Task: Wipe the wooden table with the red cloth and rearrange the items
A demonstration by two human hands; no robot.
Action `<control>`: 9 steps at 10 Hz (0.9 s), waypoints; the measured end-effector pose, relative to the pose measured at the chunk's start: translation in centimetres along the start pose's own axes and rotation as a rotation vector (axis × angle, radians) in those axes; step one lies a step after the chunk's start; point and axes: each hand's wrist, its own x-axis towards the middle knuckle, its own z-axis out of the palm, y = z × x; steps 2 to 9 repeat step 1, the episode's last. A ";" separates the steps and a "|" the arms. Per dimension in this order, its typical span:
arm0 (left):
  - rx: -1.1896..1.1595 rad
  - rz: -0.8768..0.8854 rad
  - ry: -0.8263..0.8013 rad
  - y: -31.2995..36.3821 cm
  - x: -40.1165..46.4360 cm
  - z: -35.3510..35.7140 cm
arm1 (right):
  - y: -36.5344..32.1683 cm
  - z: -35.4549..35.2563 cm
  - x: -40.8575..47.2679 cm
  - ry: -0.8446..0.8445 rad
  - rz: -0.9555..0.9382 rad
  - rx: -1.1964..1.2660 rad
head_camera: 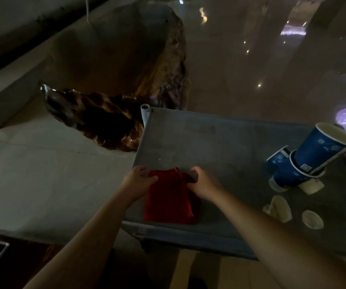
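Note:
The red cloth (169,201) lies folded near the front left corner of a small grey tray-like table (209,140). My left hand (137,180) grips the cloth's far left edge. My right hand (201,182) pinches its far right corner. Several blue paper cups (305,161) lie toppled and nested on the table's right side. Small pale cups (281,208) and a round lid-like piece (312,219) sit near the front right.
A large dark glossy wooden root piece (105,119) stands to the left behind the table on a pale floor. A grey post (145,113) rises at the table's far left corner. The shiny floor beyond reflects lights. The scene is dim.

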 end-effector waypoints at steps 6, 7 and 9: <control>0.241 0.113 0.030 0.1 -0.3 -1.4 | -0.5 -0.5 -0.9 0.079 -0.071 0.020; 0.241 0.113 0.030 0.1 -0.3 -1.4 | -0.5 -0.5 -0.9 0.079 -0.071 0.020; 0.241 0.113 0.030 0.1 -0.3 -1.4 | -0.5 -0.5 -0.9 0.079 -0.071 0.020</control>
